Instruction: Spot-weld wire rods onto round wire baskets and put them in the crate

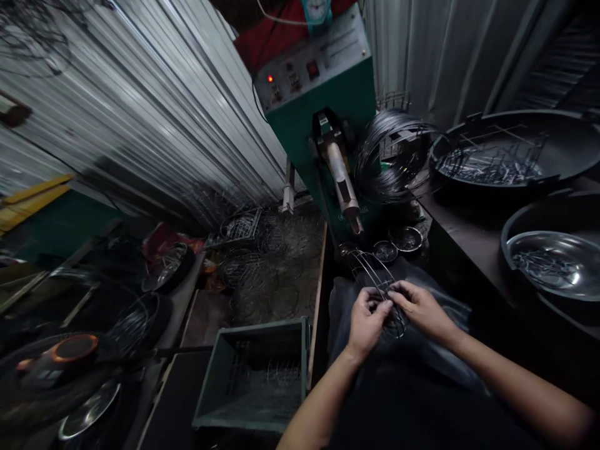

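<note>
A curved rack of thin metal wires (374, 267) is between my two hands, over the dark cloth on my lap. My left hand (368, 317) has its fingers and thumb closed on the near left part of the wire rack. Pinched on its right side is my right hand (417, 306), with thumb and fingertips together. Whether a smaller wire piece is between my fingertips is too fine to tell. Just beyond the rack, the metal electrode arm (344, 184) of a green machine (300, 134) points down toward it.
A coil of wire (394, 156) hangs beside the machine. To the right stand large black pans (576, 147) holding short wire pieces, and a steel bowl (581, 262). A green plastic crate (206, 381) sits at lower left. Several wire racks (244, 265) lie on the floor.
</note>
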A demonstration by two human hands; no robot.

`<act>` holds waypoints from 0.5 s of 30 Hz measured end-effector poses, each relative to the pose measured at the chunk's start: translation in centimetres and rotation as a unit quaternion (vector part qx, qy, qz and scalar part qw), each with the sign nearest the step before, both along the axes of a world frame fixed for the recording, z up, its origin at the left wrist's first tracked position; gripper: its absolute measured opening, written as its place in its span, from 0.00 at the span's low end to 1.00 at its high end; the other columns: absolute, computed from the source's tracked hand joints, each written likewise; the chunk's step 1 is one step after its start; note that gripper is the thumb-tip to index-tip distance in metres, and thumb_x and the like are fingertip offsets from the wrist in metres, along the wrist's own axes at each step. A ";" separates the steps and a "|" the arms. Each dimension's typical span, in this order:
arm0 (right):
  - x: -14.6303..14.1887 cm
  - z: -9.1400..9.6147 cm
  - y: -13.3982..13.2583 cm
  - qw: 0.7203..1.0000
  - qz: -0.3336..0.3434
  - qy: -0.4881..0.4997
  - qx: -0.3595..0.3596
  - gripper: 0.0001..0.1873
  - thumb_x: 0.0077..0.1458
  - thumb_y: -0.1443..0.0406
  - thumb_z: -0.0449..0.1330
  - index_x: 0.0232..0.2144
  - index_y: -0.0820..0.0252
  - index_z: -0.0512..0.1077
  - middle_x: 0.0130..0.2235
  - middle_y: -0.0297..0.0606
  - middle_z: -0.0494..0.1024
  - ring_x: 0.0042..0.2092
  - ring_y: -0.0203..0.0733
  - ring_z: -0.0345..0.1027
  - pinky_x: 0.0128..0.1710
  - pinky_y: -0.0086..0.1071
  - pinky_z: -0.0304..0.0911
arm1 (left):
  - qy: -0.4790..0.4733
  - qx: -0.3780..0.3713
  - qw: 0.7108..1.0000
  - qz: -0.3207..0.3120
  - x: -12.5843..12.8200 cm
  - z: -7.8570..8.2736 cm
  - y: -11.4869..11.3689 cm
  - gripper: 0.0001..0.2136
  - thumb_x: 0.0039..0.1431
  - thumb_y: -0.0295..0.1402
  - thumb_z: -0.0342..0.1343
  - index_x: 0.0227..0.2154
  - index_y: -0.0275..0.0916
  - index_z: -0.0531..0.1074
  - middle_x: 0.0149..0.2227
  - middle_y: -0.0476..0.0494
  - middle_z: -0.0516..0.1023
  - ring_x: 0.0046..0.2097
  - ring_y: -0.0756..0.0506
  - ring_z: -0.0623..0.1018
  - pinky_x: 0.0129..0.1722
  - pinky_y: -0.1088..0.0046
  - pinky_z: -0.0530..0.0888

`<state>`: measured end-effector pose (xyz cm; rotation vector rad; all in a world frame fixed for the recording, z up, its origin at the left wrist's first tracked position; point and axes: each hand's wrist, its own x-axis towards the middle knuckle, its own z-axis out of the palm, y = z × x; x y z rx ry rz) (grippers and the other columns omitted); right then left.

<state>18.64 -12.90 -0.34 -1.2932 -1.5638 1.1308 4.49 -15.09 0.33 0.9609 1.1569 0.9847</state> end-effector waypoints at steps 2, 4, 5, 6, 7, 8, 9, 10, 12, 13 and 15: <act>-0.2 0.0 -1.2 1.000 0.016 -0.004 -0.006 0.12 0.54 0.57 0.51 0.29 0.57 0.69 0.29 0.35 0.74 0.32 0.44 0.68 0.32 0.36 0.64 | -0.016 -0.029 0.999 -0.007 -1.1 0.1 -0.2 0.22 0.46 0.42 0.62 0.41 0.37 0.63 0.29 0.49 0.72 0.29 0.51 0.74 0.26 0.76 0.73; -0.3 0.1 -2.3 0.999 0.043 -0.007 -0.013 0.11 0.57 0.58 0.50 0.31 0.56 0.69 0.30 0.34 0.74 0.33 0.43 0.68 0.33 0.35 0.64 | -0.022 -0.044 0.999 0.010 -2.2 0.6 0.2 0.23 0.47 0.44 0.60 0.43 0.38 0.63 0.33 0.46 0.72 0.32 0.50 0.74 0.25 0.77 0.72; -0.4 0.2 -2.6 0.998 0.055 -0.007 -0.014 0.11 0.57 0.58 0.50 0.32 0.56 0.69 0.31 0.34 0.74 0.33 0.43 0.68 0.34 0.35 0.64 | -0.020 -0.044 0.999 0.021 -2.6 0.8 0.5 0.23 0.48 0.45 0.59 0.43 0.37 0.64 0.34 0.45 0.72 0.33 0.50 0.74 0.26 0.78 0.71; -0.5 0.2 -2.9 0.998 0.061 -0.005 -0.016 0.11 0.58 0.58 0.49 0.32 0.56 0.69 0.31 0.34 0.74 0.33 0.43 0.68 0.35 0.36 0.64 | -0.017 -0.039 0.999 0.027 -2.8 1.1 1.0 0.22 0.48 0.45 0.59 0.42 0.37 0.65 0.35 0.45 0.72 0.33 0.51 0.73 0.26 0.79 0.70; -0.6 0.1 -3.1 0.998 0.062 -0.002 -0.016 0.11 0.58 0.58 0.49 0.32 0.55 0.69 0.31 0.34 0.74 0.33 0.43 0.68 0.35 0.36 0.64 | -0.016 -0.032 0.999 0.029 -2.9 1.2 1.4 0.21 0.48 0.44 0.60 0.42 0.37 0.67 0.34 0.46 0.72 0.33 0.52 0.72 0.27 0.80 0.69; -0.7 0.0 -3.2 0.998 0.060 0.001 -0.015 0.12 0.59 0.57 0.49 0.32 0.56 0.68 0.31 0.34 0.74 0.33 0.43 0.68 0.34 0.35 0.64 | -0.019 -0.026 0.999 0.027 -2.8 1.2 1.8 0.20 0.47 0.42 0.61 0.41 0.36 0.68 0.33 0.46 0.72 0.32 0.53 0.72 0.28 0.80 0.68; -0.8 -0.2 -3.2 0.998 0.054 0.003 -0.014 0.12 0.59 0.57 0.49 0.31 0.56 0.68 0.31 0.34 0.74 0.33 0.43 0.67 0.34 0.35 0.64 | -0.029 -0.026 0.999 0.025 -2.6 1.2 2.1 0.19 0.46 0.40 0.62 0.39 0.36 0.69 0.32 0.47 0.71 0.31 0.54 0.71 0.28 0.80 0.67; -0.8 -0.4 -3.2 0.999 0.044 0.001 -0.013 0.13 0.59 0.56 0.50 0.31 0.56 0.68 0.30 0.34 0.74 0.33 0.43 0.67 0.34 0.35 0.64 | -0.044 -0.030 0.998 0.026 -2.3 1.1 2.3 0.18 0.44 0.38 0.63 0.38 0.37 0.70 0.31 0.49 0.71 0.29 0.54 0.70 0.28 0.80 0.67; -0.8 -0.8 -3.3 1.000 0.012 -0.020 -0.008 0.12 0.58 0.56 0.50 0.31 0.56 0.68 0.30 0.35 0.74 0.32 0.43 0.68 0.32 0.35 0.64 | -0.082 -0.045 0.995 0.044 -1.6 0.7 2.6 0.18 0.41 0.37 0.64 0.36 0.37 0.69 0.29 0.51 0.69 0.27 0.55 0.68 0.28 0.80 0.66; -0.8 -1.0 -3.4 0.999 -0.008 -0.038 -0.004 0.12 0.58 0.56 0.50 0.31 0.56 0.67 0.30 0.35 0.74 0.32 0.43 0.68 0.32 0.35 0.63 | -0.099 -0.051 0.992 0.052 -1.3 0.4 2.5 0.18 0.40 0.36 0.65 0.36 0.38 0.68 0.29 0.51 0.68 0.27 0.56 0.67 0.27 0.80 0.65; -0.6 -1.4 -3.5 0.996 -0.049 -0.074 0.006 0.10 0.58 0.57 0.51 0.33 0.56 0.66 0.31 0.36 0.75 0.32 0.44 0.69 0.32 0.36 0.63 | -0.116 -0.052 0.990 0.065 -0.7 0.1 2.3 0.19 0.38 0.36 0.65 0.34 0.39 0.67 0.29 0.52 0.67 0.26 0.56 0.66 0.27 0.80 0.64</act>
